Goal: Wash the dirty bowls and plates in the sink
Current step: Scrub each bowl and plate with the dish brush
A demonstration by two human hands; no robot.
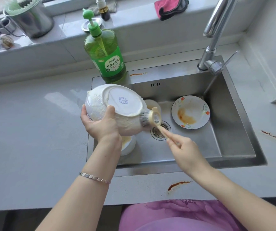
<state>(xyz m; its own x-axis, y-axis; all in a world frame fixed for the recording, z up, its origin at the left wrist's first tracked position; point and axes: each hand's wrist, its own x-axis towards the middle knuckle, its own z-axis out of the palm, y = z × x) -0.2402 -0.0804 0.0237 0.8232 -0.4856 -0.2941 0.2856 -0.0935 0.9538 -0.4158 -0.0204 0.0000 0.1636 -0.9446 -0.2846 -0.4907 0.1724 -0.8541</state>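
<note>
My left hand [99,124] grips a white bowl [117,105] turned bottom-up over the left side of the steel sink [233,130]; foam covers its outside. My right hand [183,147] pinches the handle of a dish brush [152,117], whose steel-wool head touches the bowl's right side. In the basin lie a flowered plate [190,112] with orange sauce stains, a small dirty bowl [150,105] half hidden behind the held bowl, and a white bowl [128,144] under my left wrist.
A green dish soap bottle [107,54] stands at the sink's back left corner. The faucet [213,39] rises at the back right. A metal pot [29,19] and a pink cloth [170,7] sit on the sill. Sauce streaks [178,185] mark the counter.
</note>
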